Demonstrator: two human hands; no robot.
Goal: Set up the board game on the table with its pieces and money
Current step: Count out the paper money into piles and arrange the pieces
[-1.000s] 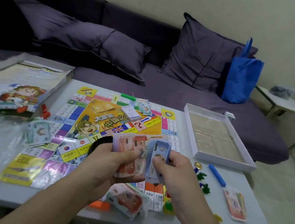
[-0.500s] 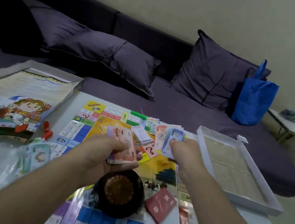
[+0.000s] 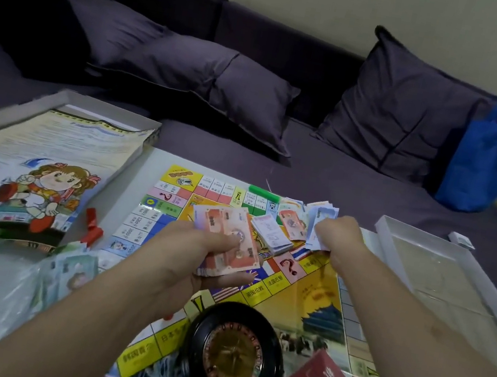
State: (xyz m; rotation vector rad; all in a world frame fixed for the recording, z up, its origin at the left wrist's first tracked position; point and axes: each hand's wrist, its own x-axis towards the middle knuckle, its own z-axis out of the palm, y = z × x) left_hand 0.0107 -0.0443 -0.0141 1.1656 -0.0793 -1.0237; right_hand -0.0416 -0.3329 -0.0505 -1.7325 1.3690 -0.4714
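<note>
the right hand [image 3: 336,237] has reached out to the board's [image 3: 314,296] far edge, fingers pinching blue notes [image 3: 318,220] beside the piles there, while the left hand [image 3: 195,255] still grips the red wad [image 3: 227,244], so sorting continues.

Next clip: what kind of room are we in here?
Most likely a home living room: a dark purple sofa with cushions runs behind a low white table, where a board game is spread out.
</note>
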